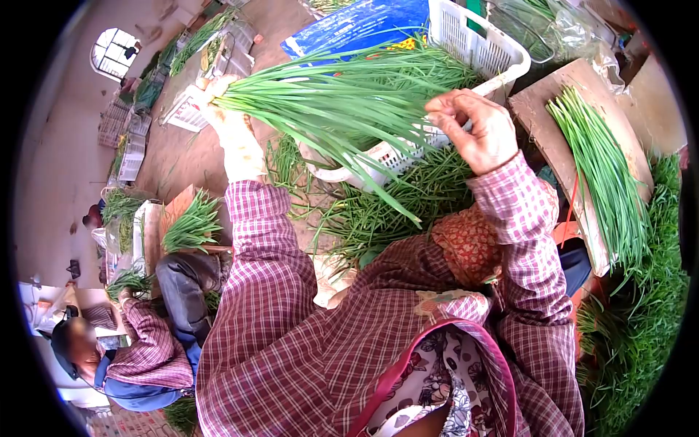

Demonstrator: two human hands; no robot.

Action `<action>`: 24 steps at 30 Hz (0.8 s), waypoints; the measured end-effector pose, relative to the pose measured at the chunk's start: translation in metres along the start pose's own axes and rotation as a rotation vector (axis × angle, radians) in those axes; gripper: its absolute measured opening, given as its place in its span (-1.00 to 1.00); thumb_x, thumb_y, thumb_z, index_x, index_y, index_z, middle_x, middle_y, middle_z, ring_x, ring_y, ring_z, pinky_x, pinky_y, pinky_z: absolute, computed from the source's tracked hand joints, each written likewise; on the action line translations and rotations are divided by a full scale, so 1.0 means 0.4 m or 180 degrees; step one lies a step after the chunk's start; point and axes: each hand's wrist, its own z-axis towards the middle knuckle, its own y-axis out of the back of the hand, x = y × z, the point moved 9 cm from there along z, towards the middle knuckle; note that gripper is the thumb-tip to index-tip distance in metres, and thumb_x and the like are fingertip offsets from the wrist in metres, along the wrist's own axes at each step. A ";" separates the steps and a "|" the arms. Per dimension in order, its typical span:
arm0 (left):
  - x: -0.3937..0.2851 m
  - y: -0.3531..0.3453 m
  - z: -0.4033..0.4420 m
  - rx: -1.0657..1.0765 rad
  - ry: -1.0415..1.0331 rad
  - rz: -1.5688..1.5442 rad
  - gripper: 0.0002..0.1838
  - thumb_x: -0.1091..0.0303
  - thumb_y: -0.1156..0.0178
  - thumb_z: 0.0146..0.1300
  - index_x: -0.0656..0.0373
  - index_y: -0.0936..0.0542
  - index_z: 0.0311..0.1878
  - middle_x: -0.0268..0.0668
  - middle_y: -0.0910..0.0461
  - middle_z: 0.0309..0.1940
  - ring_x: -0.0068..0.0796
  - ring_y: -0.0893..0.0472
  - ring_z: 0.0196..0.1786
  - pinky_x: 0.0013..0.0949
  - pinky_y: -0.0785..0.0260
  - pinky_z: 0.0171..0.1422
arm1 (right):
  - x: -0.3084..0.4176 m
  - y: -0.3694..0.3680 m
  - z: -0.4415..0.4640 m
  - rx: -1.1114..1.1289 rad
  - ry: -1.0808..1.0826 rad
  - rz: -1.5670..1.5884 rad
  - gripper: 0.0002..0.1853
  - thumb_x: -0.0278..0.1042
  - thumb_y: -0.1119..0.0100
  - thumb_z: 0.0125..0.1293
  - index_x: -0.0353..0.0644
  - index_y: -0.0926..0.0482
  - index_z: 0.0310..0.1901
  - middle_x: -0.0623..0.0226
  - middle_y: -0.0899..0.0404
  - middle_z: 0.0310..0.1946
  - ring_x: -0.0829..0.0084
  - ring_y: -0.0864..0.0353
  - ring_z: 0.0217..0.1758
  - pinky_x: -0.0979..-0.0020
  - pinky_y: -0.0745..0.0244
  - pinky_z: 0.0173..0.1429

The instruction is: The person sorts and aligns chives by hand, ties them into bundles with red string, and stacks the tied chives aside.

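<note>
My left hand (218,98) is closed around the stem end of a bunch of long green garlic chives (328,91). The leaves fan out to the right, over a white plastic basket (477,47), and some droop toward my lap. At the leaf tips is my right hand (477,127), its thumb and fingers pinched together. Whatever is between those fingertips is too small to make out. Loose chives (408,197) lie in a heap below the basket, by my knees.
On my right, a wooden board (619,116) carries a neat chive bundle (604,175), with a large green pile (641,342) beside it. A blue sheet (357,33) lies behind the basket. At left, another person (153,349) sits near a chive bundle (193,224).
</note>
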 end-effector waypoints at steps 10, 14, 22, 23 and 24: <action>0.150 0.097 0.113 0.0359 0.0620 -0.1923 -0.78 0.28 -0.05 0.34 0.08 -0.39 0.01 -0.43 -0.43 -0.16 -0.62 -0.42 -0.14 -0.40 -0.24 0.16 | 0.037 -0.096 0.034 -0.0210 0.0665 -0.0553 -0.81 -0.24 -0.27 0.08 -0.04 -0.58 -0.26 0.36 -0.54 -0.41 0.30 -0.55 -0.24 0.38 -0.46 -0.12; 0.049 -0.017 0.030 0.0295 0.0327 -0.0647 -0.72 0.40 -0.12 0.27 0.07 -0.41 0.04 -0.41 -0.47 -0.14 -0.54 -0.40 0.00 -0.36 -0.13 0.33 | -0.047 -0.110 0.040 0.0035 -0.0045 0.0477 -0.80 -0.20 -0.23 0.17 -0.15 -0.59 -0.30 0.35 -0.60 -0.42 0.44 -0.60 -0.44 0.43 -0.50 -0.27; -0.062 -0.122 -0.010 0.0456 0.0028 0.1862 -0.53 0.44 0.16 0.42 0.21 -0.09 0.37 -0.23 -0.32 0.12 -0.43 -0.33 0.20 -0.32 -0.04 0.44 | -0.272 0.019 -0.072 0.0412 -0.1115 -0.2491 -0.60 0.07 -0.31 0.01 0.15 -0.63 -0.11 0.32 -0.56 -0.06 0.18 -0.50 0.04 0.19 -0.45 0.09; -0.091 -0.168 -0.021 0.0404 -0.0089 0.1723 -0.54 0.38 0.16 0.44 0.20 -0.11 0.36 -0.25 -0.33 0.10 -0.45 -0.33 0.19 -0.31 0.02 0.46 | -0.257 0.041 -0.065 0.0270 -0.1008 -0.2310 -0.43 0.15 -0.33 -0.05 0.18 -0.55 0.04 0.28 -0.52 -0.02 0.14 -0.46 0.09 0.17 -0.41 0.14; -0.080 -0.183 -0.001 -0.0119 0.0679 0.0297 -0.54 0.28 0.09 0.43 0.18 -0.15 0.32 -0.26 -0.35 0.05 -0.45 -0.33 0.18 -0.32 -0.04 0.43 | -0.220 0.063 -0.060 -0.0205 -0.0777 -0.2170 -0.27 0.21 -0.33 -0.06 0.23 -0.40 0.20 0.20 -0.52 -0.03 0.12 -0.46 0.08 0.17 -0.41 0.14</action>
